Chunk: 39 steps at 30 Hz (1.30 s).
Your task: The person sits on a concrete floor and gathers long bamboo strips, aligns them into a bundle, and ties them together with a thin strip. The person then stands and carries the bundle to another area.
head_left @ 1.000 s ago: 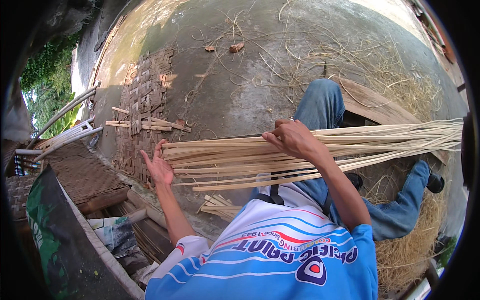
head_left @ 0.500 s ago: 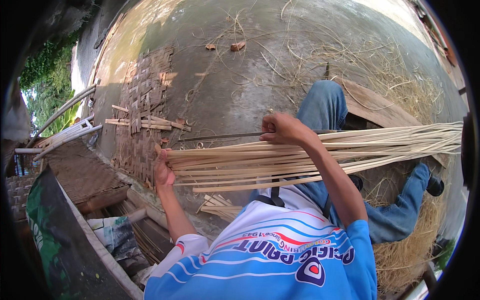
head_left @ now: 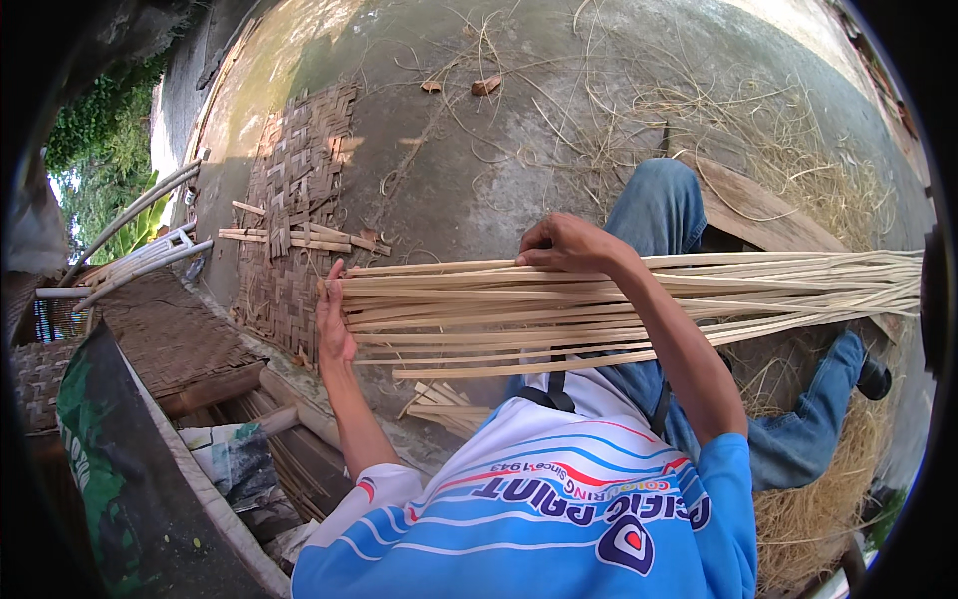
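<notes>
The bundle of bamboo strips (head_left: 599, 309) lies across the person's lap, spread in a loose flat fan that runs from the left hand out past the right knee to the far right. The strips are long, thin and pale. Judged by their look, they are light, springy along their length and stiff only across the flat; the split edges are likely sharp, and the smooth faces may slide over one another.

The left hand (head_left: 334, 314) stands open and flat, palm pressed against the cut ends, squaring them up. The right hand (head_left: 569, 245) sits curled on the topmost strip, fingers closed over its upper edge; whether it grips one strip or several cannot be told.

A firm hold looks best near the middle of the bundle, beside the right hand, with the ends steadied as the left hand does now; held at one end alone, the far tips would probably sag and scatter.

Beyond the left hand, a partly woven mat (head_left: 299, 210) lies on the concrete floor (head_left: 479, 170). Beyond the right hand, loose fibres (head_left: 798, 180) are strewn about. Beneath the right forearm, dry shavings (head_left: 818, 489) are heaped.
</notes>
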{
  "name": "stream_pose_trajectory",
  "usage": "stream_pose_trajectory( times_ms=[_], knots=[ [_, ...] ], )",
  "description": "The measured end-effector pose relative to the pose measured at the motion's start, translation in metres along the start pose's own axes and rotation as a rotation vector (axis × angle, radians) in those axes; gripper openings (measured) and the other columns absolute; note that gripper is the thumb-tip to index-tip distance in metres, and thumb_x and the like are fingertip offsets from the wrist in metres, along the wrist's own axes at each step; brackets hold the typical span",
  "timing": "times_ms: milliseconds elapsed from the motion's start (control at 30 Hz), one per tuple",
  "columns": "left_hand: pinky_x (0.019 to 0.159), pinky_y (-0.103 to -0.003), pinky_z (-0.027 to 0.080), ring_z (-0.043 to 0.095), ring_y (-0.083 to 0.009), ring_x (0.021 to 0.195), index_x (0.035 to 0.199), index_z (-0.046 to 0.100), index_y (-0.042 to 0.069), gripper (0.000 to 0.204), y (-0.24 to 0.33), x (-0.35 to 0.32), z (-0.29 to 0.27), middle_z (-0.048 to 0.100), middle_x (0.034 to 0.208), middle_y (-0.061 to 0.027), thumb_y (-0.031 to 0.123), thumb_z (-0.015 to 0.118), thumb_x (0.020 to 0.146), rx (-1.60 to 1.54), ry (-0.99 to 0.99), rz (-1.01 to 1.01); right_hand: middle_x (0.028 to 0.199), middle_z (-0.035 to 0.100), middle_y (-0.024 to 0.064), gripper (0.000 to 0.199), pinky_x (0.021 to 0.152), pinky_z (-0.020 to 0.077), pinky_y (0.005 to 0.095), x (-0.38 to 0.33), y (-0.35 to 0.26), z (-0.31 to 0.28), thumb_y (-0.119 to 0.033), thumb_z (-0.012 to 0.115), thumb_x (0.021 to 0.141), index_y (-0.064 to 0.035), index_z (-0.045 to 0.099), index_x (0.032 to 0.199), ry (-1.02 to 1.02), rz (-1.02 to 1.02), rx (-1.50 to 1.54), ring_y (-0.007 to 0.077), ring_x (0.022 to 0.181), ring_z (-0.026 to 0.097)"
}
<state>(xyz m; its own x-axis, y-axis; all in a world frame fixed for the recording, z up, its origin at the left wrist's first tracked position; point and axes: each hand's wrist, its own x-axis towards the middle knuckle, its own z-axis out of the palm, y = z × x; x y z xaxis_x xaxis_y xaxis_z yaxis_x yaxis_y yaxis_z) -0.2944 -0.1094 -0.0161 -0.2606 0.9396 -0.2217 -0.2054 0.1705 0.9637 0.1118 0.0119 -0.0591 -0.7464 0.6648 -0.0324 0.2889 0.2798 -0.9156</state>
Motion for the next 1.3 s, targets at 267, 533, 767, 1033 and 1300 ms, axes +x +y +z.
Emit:
stream_pose_trajectory(
  times_ms=[267,533,767,1033,1300],
  knots=[
    [0.108,-0.034,0.044,0.056,-0.0180,0.124,0.151,0.045,0.011,0.058,0.001,-0.003,0.003,0.059,0.134,-0.0092,0.042,0.057,0.104,0.212,0.063,0.082,0.086,0.072,0.0134,0.028,0.072,0.0509,0.0393,0.032,-0.027,0.025,-0.029,0.071,0.093,-0.0033,0.076,0.103,-0.016,0.162,0.118,0.0277,0.075,0.066],
    [0.110,-0.037,0.039,0.051,-0.0224,0.132,0.151,0.044,0.004,0.072,0.003,-0.001,-0.012,0.055,0.144,-0.0119,0.059,0.041,0.105,0.188,0.088,-0.077,0.092,0.062,0.0061,0.019,0.081,0.0504,0.0387,-0.094,-0.057,0.112,-0.030,0.070,0.091,-0.0107,0.068,0.091,0.193,-0.201,-0.380,0.0252,0.090,0.064],
    [0.109,-0.048,0.038,0.055,-0.0303,0.126,0.151,0.045,0.008,0.100,0.005,-0.007,-0.044,0.055,0.144,-0.0161,0.084,0.016,0.093,0.819,0.295,-0.576,0.096,0.061,0.0094,0.015,0.084,0.0479,0.0379,-0.107,-0.043,0.137,-0.017,0.062,0.085,-0.0074,0.064,0.096,0.279,-0.274,-0.610,0.0246,0.094,0.065],
    [0.105,-0.058,0.043,0.053,-0.0368,0.125,0.150,0.043,0.003,0.094,-0.023,-0.027,-0.034,0.052,0.144,-0.0216,0.079,0.030,0.095,-0.015,0.105,-0.451,0.092,0.055,0.0103,0.011,0.078,0.0454,0.0407,-0.082,-0.056,0.142,-0.016,0.061,0.088,-0.0066,0.058,0.091,0.241,-0.156,-0.305,0.0290,0.087,0.057],
    [0.111,-0.051,0.040,0.052,-0.0365,0.127,0.149,0.043,0.001,0.090,-0.014,-0.027,-0.038,0.055,0.142,-0.0200,0.074,0.033,0.098,-0.439,0.013,-0.367,0.093,0.060,0.0101,0.015,0.080,0.0442,0.0390,-0.031,-0.078,0.156,-0.016,0.063,0.088,-0.0049,0.060,0.097,0.246,-0.185,-0.343,0.0269,0.090,0.061]
  ],
)
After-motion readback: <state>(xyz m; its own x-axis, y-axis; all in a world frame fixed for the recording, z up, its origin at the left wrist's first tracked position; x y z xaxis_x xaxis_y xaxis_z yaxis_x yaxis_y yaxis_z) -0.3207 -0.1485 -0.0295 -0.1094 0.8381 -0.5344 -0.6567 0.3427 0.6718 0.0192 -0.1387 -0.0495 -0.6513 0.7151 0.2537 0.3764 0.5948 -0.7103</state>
